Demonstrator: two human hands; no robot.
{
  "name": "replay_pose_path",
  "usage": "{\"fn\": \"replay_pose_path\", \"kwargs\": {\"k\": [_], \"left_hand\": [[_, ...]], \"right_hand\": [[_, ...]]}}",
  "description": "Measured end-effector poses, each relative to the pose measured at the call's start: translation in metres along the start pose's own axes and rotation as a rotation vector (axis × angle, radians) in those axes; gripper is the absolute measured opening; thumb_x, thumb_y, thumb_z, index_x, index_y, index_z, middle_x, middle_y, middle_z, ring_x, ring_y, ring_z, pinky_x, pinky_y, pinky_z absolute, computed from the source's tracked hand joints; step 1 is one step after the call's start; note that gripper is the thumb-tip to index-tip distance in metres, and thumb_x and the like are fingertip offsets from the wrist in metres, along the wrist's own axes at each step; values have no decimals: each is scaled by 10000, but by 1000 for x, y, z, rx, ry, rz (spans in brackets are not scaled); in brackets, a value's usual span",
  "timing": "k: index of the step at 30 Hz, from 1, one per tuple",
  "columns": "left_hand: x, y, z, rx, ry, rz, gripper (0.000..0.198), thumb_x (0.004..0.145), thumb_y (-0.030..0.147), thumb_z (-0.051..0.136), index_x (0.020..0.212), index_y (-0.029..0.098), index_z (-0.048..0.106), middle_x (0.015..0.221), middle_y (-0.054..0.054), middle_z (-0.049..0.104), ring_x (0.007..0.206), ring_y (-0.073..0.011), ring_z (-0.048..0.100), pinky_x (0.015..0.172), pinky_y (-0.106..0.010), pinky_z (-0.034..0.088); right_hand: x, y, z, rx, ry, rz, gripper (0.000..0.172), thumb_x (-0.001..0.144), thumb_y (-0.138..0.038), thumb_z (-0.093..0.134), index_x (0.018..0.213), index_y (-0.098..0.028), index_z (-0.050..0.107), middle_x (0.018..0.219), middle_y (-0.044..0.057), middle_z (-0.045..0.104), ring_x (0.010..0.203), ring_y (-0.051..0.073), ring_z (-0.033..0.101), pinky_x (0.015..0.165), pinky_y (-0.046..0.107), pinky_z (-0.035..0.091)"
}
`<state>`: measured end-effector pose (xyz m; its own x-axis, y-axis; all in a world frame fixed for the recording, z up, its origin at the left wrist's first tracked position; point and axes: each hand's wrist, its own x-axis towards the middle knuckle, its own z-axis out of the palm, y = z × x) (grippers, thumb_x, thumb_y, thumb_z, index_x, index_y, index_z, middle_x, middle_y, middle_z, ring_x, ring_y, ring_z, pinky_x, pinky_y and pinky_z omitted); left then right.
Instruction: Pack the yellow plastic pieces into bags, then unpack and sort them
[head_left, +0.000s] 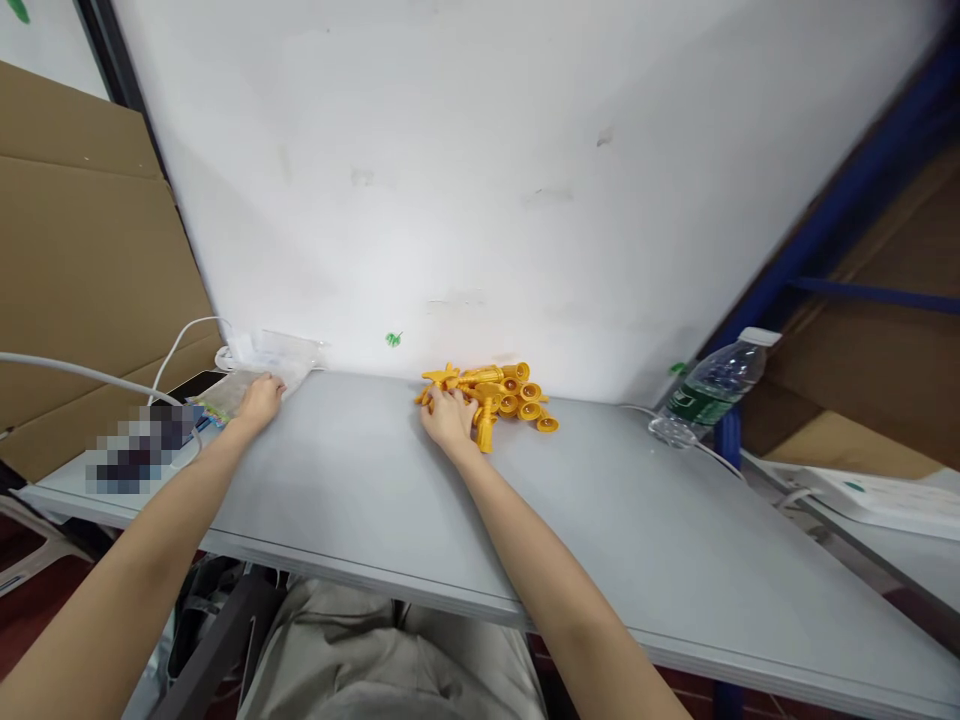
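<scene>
On the left, my left hand [262,398] is closed at the edge of a clear plastic bag [296,352], its fingers curled against the film. My right hand [448,418] reaches into a pile of yellow plastic pieces [491,385] near the wall. Its fingers are spread and touch the pieces at the pile's left side. Several pieces look like small cups with round openings; others are longer and ribbed. Parts of the pile are hidden behind my fingers.
A tilted water bottle [709,390] with a green label stands at the table's right end. White cables [97,370] and a dark flat object [196,386] lie left, beside a cardboard sheet [82,270]. A white wall [480,200] borders the grey table [360,480].
</scene>
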<state>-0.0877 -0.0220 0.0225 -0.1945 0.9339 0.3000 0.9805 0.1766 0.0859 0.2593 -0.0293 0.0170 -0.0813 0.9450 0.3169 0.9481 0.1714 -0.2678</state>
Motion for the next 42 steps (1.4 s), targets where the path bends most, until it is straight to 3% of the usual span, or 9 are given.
{"fn": "replay_pose_path", "kwargs": {"k": [4,7,12,17,23,29,33,36,42], "left_hand": [[-3,14,-16,-24,154,96,369,931,219,315,997,138,668,1091,-159,605,1039,-274,592,919,-379,455],[-6,33,-24,-48,191,292,337,924,179,317,1014,153,641,1114,-154,604,1096,-268,554,988,-410,409],[-18,63,-14,-105,10,678,316,873,76,364,995,196,629,1172,-114,613,1153,-226,523,1089,-431,327],[-30,64,7,-65,-189,851,227,880,95,406,879,200,607,1048,-118,646,1040,-203,585,1051,-372,366],[-28,46,9,-133,-280,697,185,835,153,484,918,235,628,1030,-83,682,1025,-185,622,1011,-318,400],[-22,43,-3,-75,-339,496,220,763,204,497,879,224,684,916,-82,712,951,-226,649,872,-303,457],[-19,64,-8,38,-304,407,249,824,221,418,865,188,662,875,-105,708,861,-235,657,771,-312,455],[-18,89,-7,-34,-268,381,251,851,321,449,901,178,649,923,-104,708,863,-224,653,760,-295,453],[-25,127,-4,-6,-326,416,296,811,400,521,909,160,663,982,-141,699,884,-262,658,752,-322,463]], "right_hand": [[0,4,-2,42,19,-1,327,894,-248,359,1126,-207,587,1120,147,674,1158,327,470,984,500,260],[1,9,-1,114,55,-23,360,908,-252,336,1195,-200,547,1161,135,658,1133,307,498,987,460,269],[1,11,-2,192,84,-57,401,902,-221,320,1270,-138,458,1248,159,606,1154,288,511,977,424,288],[1,8,-5,201,56,-63,361,905,-219,329,1227,-139,471,1236,165,616,1148,285,535,960,410,324],[0,2,-6,373,-8,-115,329,884,-216,420,1196,-171,514,1110,99,677,996,226,622,861,326,437],[-5,-7,1,551,-156,-195,227,791,-170,544,992,-159,648,1001,65,697,913,179,641,834,285,481],[-11,-13,13,566,-312,-206,157,818,-207,591,936,-158,683,915,45,712,819,155,650,752,254,496],[-13,-16,13,480,-324,-228,141,855,-245,600,935,-172,690,928,42,724,843,146,655,745,227,482],[-16,-8,-15,187,-381,-218,407,791,-404,684,1118,-164,653,1124,99,686,995,228,637,763,268,470]]}}
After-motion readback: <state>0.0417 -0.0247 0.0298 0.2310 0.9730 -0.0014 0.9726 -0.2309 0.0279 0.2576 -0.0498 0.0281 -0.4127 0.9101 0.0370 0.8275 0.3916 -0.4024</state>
